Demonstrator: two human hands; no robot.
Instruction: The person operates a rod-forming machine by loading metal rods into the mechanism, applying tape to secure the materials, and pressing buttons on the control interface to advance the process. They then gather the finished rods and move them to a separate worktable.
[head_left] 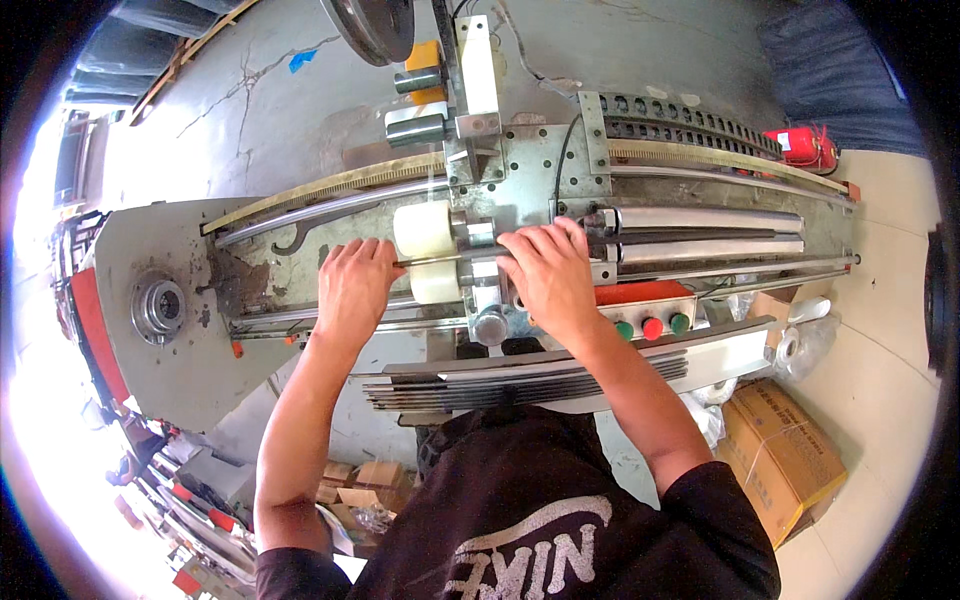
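My left hand [355, 285] is closed round the left end of a thin metal rod [432, 260]. That rod runs level across the gap between an upper white roller [422, 230] and a lower white roller [436, 284]. Farther along, my right hand [545, 268] has its fingers curled over the rod, beside a metal block [482, 240] on the machine. From behind the right hand a dark length [700, 237] continues rightward between two shiny bars [710, 219]. The right palm hides where the two lengths meet, if they do.
A red control box [645, 292] with green and red buttons sits below my right hand. Nearer me, several dark rods [500, 390] lie on a metal tray [735, 350]. The machine's grey end housing [160, 370] stands left. A cardboard carton [785, 450] is on the floor.
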